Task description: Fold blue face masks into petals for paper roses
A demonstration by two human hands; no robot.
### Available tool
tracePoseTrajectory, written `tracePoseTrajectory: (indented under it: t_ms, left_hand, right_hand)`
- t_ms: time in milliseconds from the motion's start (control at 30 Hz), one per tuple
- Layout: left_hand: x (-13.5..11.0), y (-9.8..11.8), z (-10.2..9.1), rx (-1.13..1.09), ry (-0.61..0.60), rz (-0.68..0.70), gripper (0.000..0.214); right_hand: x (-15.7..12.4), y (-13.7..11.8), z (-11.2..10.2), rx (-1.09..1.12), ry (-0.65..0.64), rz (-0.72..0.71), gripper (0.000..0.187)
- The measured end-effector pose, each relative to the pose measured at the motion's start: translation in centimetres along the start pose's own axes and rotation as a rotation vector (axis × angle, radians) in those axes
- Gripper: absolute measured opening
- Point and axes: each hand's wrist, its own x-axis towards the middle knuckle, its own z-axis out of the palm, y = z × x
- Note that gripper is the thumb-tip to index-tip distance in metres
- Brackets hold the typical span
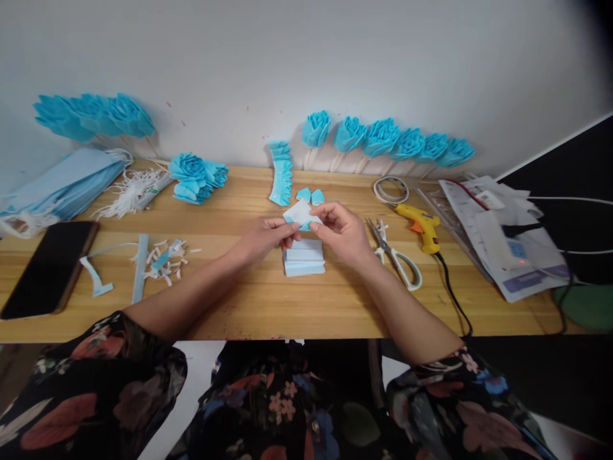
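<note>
Between both hands is a small piece of white and blue mask fabric, its lower edge folded over to show blue. My left hand pinches its left side between thumb and fingers. On the right side, my right hand pinches it the same way. Just below the hands lies a stack of cut mask fabric pieces, partly covered by the fingers. Beyond the hands are two small folded blue petals, and a row of overlapping blue petals stands behind them, toward the wall.
Blue fabric flowers on sticks lean against the wall; more flowers lie left. Scissors, a yellow glue gun, a tape roll and a power strip are right. Masks, a phone and scraps are left.
</note>
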Motion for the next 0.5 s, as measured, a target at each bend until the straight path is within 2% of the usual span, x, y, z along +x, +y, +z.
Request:
tracePoseTrajectory:
  t_ms: [167, 500]
  left_hand:
    - [-0.23, 0.46, 0.01, 0.074, -0.031, 0.014, 0.033]
    - [-0.14, 0.31, -0.02, 0.022, 0.048, 0.113, 0.029]
  right_hand:
    - [0.08, -0.39, 0.06, 0.074, -0.018, 0.021, 0.044]
    - [0.05, -0.04, 0.38, 0.224, -0.086, 0.094, 0.055]
